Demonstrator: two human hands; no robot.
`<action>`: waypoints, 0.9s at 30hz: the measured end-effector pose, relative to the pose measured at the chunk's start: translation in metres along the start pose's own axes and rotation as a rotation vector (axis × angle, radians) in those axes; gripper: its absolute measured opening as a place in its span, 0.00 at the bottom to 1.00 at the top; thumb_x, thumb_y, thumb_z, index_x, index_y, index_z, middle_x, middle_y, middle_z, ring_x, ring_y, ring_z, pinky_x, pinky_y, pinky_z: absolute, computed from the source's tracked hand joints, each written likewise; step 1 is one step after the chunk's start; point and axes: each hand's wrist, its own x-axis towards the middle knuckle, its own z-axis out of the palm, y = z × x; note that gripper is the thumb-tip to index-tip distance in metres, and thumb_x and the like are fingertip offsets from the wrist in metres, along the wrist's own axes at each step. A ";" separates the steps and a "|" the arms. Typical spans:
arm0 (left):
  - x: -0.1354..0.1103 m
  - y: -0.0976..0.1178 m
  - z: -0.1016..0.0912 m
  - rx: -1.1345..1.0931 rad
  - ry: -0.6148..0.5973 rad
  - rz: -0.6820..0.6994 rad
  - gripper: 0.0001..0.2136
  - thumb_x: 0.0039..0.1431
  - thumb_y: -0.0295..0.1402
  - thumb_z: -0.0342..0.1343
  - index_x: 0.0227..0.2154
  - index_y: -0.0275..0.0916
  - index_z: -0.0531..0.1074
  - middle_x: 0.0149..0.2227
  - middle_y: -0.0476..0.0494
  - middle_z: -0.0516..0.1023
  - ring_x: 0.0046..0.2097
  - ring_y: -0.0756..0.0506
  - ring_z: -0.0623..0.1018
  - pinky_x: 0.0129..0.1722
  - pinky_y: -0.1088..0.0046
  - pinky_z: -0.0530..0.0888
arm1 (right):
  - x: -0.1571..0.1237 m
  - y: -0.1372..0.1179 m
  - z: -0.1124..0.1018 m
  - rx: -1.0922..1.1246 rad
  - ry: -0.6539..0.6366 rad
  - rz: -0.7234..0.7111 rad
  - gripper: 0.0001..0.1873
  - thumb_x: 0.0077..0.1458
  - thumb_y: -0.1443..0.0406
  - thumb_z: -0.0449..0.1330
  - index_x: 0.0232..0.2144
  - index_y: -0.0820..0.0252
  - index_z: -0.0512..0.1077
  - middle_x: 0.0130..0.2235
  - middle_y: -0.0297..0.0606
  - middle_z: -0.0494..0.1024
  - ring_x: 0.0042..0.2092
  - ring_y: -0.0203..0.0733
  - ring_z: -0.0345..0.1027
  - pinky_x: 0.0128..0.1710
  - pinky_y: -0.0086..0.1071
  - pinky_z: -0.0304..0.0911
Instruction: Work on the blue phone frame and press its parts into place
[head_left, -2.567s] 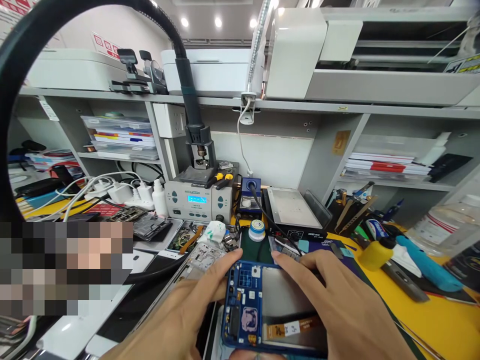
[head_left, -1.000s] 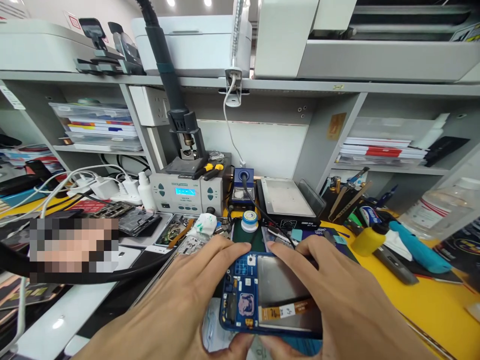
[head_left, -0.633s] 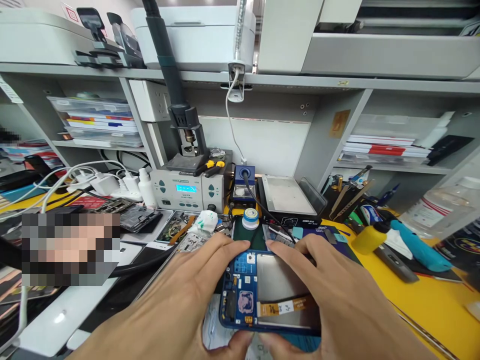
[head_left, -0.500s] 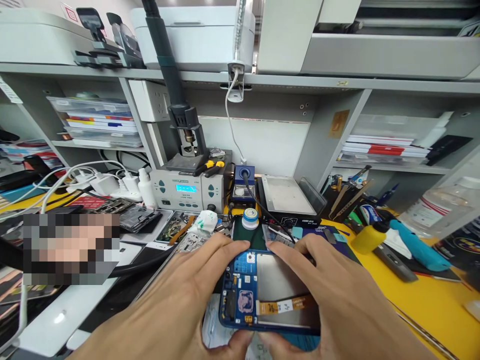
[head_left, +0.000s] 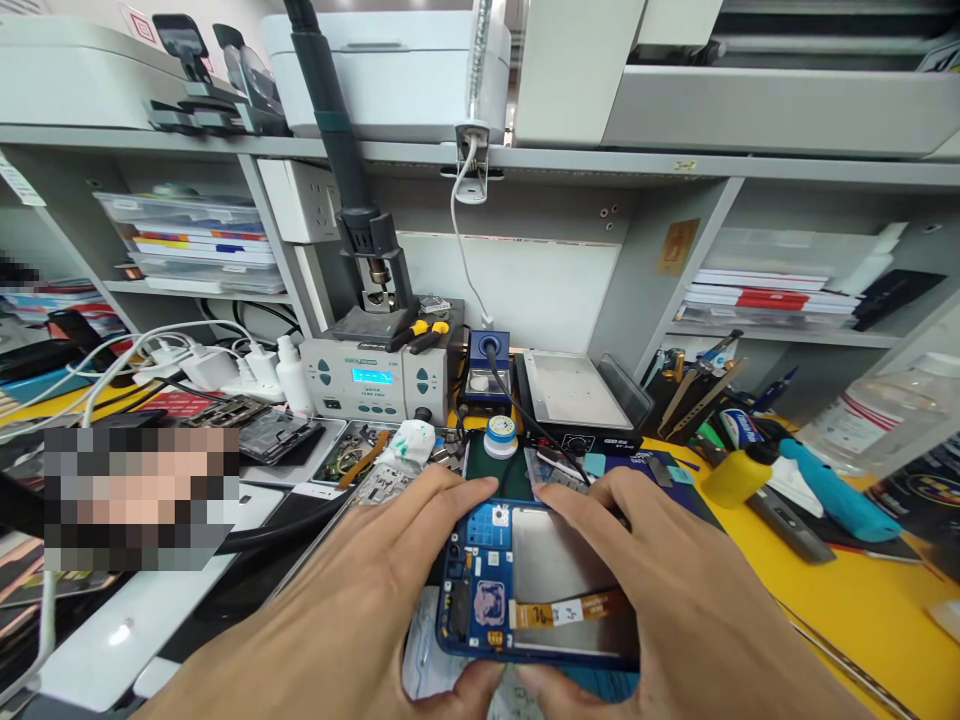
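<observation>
Between my two hands lies an opened smartphone with a blue frame, its circuit board showing on the left and a bare silvery bay on the right. An orange flex cable with handwriting crosses that bay. My left hand pinches the phone's long edges near the board, fingers at the far edge and thumb at the near one. My right hand grips the same two edges further right and covers the phone's right end. Both thumbs nearly meet at the near edge.
Behind the phone stand a small round tub, a soldering iron holder and a hot-air station. A flat heating plate is right of them. Phone parts crowd the left; a yellow bottle and blue tool lie right.
My hands and the phone stay almost still, with only a tiny shift to the left. The grip is the same.
</observation>
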 end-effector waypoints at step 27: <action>-0.007 0.005 -0.006 0.197 -0.078 0.106 0.45 0.56 0.39 0.64 0.71 0.56 0.45 0.68 0.39 0.74 0.67 0.28 0.76 0.58 0.35 0.80 | -0.004 0.005 0.004 -0.122 0.032 -0.091 0.45 0.43 0.52 0.72 0.62 0.57 0.68 0.46 0.43 0.76 0.40 0.53 0.79 0.31 0.41 0.77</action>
